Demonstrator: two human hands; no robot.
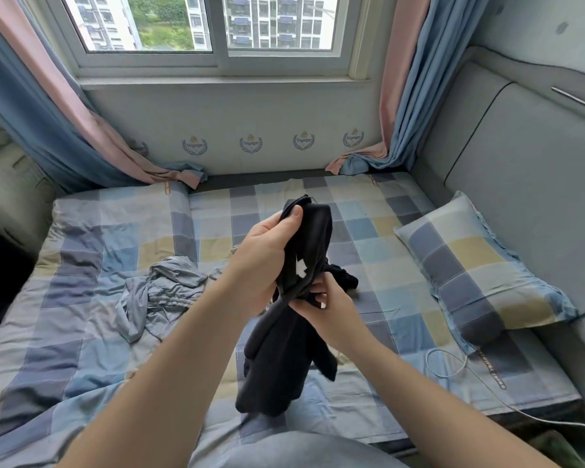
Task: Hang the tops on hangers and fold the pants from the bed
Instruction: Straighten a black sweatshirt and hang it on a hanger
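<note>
A black garment [284,352] with a small white print hangs bunched in the air above the bed [379,265]. My left hand [267,258] grips its upper part, thumb pressed near the top edge. My right hand [321,305] pinches the fabric lower down, just under the white mark. A crumpled grey-blue garment [159,292] with an elastic waistband lies on the bed to the left. Another dark piece of clothing [345,276] lies on the bed behind my right hand, partly hidden. No hangers are in view.
A checked pillow [480,271] lies at the right against the grey padded headboard [527,184]. A white cable [453,363] loops on the sheet near the bed's right front edge. Pink and blue curtains [402,106] hang down onto the far corners under the window.
</note>
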